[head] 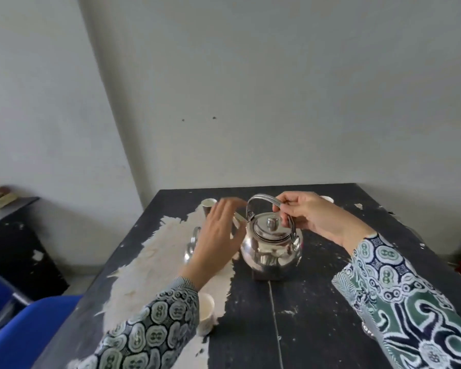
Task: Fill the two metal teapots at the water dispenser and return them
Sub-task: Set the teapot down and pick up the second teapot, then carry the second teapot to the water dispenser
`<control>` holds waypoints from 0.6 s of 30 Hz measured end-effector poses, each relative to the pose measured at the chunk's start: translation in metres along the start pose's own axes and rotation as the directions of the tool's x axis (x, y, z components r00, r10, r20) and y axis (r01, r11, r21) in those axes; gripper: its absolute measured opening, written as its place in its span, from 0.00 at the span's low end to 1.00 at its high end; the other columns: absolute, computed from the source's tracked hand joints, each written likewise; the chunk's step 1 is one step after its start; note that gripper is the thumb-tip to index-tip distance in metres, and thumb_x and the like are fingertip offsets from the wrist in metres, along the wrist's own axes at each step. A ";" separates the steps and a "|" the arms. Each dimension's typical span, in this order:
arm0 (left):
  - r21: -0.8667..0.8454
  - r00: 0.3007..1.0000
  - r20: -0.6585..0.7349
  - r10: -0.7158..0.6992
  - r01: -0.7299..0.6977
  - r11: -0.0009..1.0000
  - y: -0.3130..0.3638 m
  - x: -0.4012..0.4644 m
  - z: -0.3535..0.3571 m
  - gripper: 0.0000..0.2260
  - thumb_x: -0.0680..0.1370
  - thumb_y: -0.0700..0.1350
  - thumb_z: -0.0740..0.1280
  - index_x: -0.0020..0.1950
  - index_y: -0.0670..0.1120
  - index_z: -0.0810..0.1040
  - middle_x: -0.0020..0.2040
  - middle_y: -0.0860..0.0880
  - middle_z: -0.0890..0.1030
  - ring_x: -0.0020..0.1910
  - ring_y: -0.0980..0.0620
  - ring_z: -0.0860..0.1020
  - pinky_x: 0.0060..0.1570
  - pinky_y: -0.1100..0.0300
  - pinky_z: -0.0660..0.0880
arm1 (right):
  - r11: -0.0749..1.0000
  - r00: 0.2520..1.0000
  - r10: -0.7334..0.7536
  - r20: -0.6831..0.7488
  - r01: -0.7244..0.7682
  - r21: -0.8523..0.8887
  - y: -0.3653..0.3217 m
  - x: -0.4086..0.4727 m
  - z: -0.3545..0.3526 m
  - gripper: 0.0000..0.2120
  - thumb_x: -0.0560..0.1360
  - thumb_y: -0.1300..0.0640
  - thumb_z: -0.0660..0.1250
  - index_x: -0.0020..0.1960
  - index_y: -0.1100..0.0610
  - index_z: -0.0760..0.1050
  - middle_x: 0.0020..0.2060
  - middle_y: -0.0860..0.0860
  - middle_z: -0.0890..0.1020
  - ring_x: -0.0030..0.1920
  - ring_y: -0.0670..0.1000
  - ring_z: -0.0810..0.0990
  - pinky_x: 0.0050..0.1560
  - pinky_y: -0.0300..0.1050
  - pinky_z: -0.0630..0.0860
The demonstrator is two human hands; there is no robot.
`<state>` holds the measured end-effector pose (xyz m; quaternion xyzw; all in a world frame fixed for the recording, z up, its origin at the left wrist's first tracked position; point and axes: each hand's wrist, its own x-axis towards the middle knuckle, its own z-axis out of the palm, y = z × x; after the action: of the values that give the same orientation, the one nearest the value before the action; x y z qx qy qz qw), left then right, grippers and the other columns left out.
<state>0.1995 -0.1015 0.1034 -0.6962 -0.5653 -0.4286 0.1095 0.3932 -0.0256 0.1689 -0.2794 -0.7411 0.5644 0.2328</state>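
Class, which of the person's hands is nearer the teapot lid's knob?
Right. The right hand grips the handle just above and beside the knob; the left hand is open, off to the teapot's left.

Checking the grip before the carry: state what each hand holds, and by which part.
The right hand grips the teapot by its arched handle. The left hand is open and holds nothing.

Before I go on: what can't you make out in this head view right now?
- Second shiny metal teapot: mostly hidden behind the open left hand; lid unseen.
- Water level in the round steel teapot: domed lid on; right hand grips its handle.
- Water dispenser: not in frame.
- White paper cup: behind right hand.
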 end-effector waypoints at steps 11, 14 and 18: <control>-0.067 0.942 0.139 -0.304 0.315 0.947 -0.047 -0.124 -0.253 0.09 0.81 0.42 0.56 0.49 0.44 0.76 0.45 0.56 0.82 0.45 0.54 0.79 0.49 0.54 0.75 | 0.978 0.885 -0.146 0.442 0.060 0.202 -0.089 0.006 0.255 0.09 0.77 0.65 0.57 0.44 0.60 0.75 0.28 0.49 0.72 0.30 0.46 0.70 0.35 0.34 0.70; -0.039 0.918 0.071 -0.390 0.393 0.919 -0.068 -0.176 -0.322 0.11 0.81 0.44 0.56 0.46 0.41 0.74 0.36 0.63 0.82 0.37 0.64 0.78 0.41 0.66 0.74 | 0.969 0.873 -0.158 0.462 0.047 0.243 -0.104 0.018 0.337 0.08 0.76 0.64 0.57 0.44 0.61 0.75 0.29 0.50 0.71 0.30 0.45 0.67 0.33 0.34 0.66; 0.005 0.871 -0.025 -0.490 0.491 0.871 -0.092 -0.236 -0.405 0.11 0.80 0.46 0.58 0.40 0.46 0.72 0.36 0.56 0.82 0.35 0.61 0.78 0.36 0.70 0.71 | 0.955 0.856 -0.202 0.475 0.063 0.291 -0.127 0.037 0.450 0.07 0.74 0.61 0.63 0.38 0.58 0.75 0.30 0.48 0.72 0.30 0.45 0.64 0.33 0.37 0.60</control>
<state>-0.0714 -0.4921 0.1498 -0.5246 -0.7245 -0.4470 0.0077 0.0499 -0.3447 0.1784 -0.0379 -0.7114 0.6936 0.1067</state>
